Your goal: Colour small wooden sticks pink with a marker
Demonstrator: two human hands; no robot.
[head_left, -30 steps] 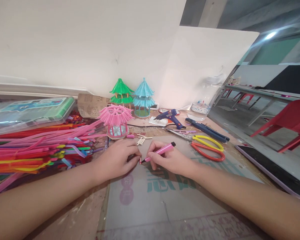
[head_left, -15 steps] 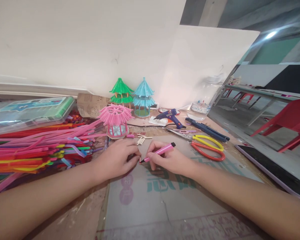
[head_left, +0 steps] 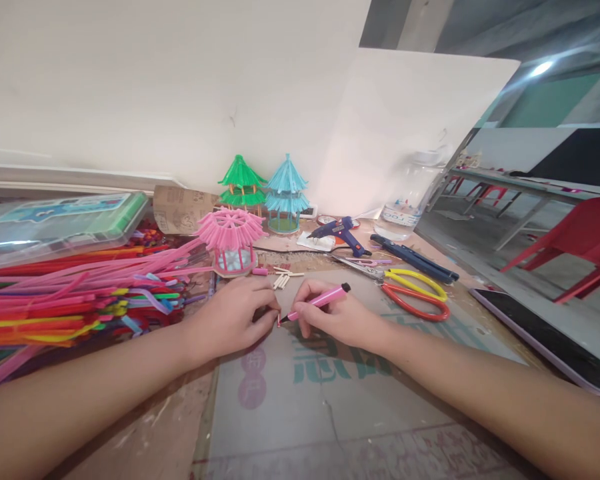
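My right hand [head_left: 330,319] grips a pink marker pen [head_left: 316,303], its dark tip pointing left and down at the fingertips of my left hand [head_left: 235,315]. That left hand is closed in a pinch on a small piece that I cannot make out, pressed against the grey cardboard sheet [head_left: 330,407]. Both hands rest on the cardboard near its far edge. Just beyond them lie several short pale sticks [head_left: 283,277] and a pink straw pavilion model [head_left: 231,241].
A heap of coloured straws [head_left: 75,297] fills the left. Green [head_left: 242,183] and blue [head_left: 287,193] pavilion models stand by the white wall. A blue glue gun [head_left: 341,235], scissors with yellow and red handles [head_left: 414,293], a blue tool [head_left: 414,259], a plastic bottle [head_left: 407,200] and a dark tablet [head_left: 550,340] lie right.
The marker tip and both hands have shifted only slightly; the pen still points at the left fingertips.
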